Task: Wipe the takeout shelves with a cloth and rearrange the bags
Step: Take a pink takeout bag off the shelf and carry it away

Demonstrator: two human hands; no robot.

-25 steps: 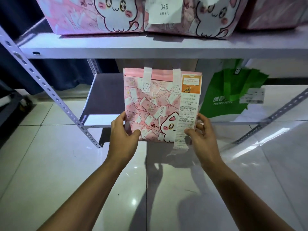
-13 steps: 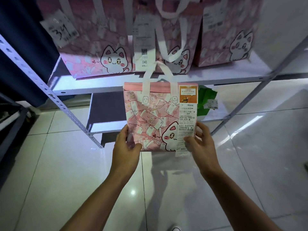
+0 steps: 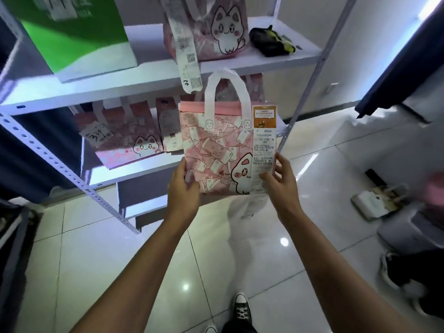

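Nearest us, at six o'clock, a black sneaker (image 3: 242, 311) stands on the glossy tiled floor (image 3: 96, 255). Above it our two forearms reach up toward the middle of the view. Our left hand (image 3: 183, 188) grips the lower left corner of the pink cat bag (image 3: 216, 150), thumb curled over its front; our right hand (image 3: 280, 181) pinches the lower right edge, the thumb pressing on the long receipt (image 3: 263, 150) that hangs down the bag's right side. The bag is held upright in the air, its white handle (image 3: 225, 90) standing up, in front of the shelving unit (image 3: 149, 73).

Behind it, at nine o'clock, the middle shelf holds more pink cat bags (image 3: 127, 138) with paper slips. Farther up, at twelve o'clock, the upper shelf carries another pink cat bag (image 3: 216, 27) with a long dangling receipt. A green bag (image 3: 77, 30) stands at eleven, and a dark crumpled cloth (image 3: 271, 42) lies at one o'clock.
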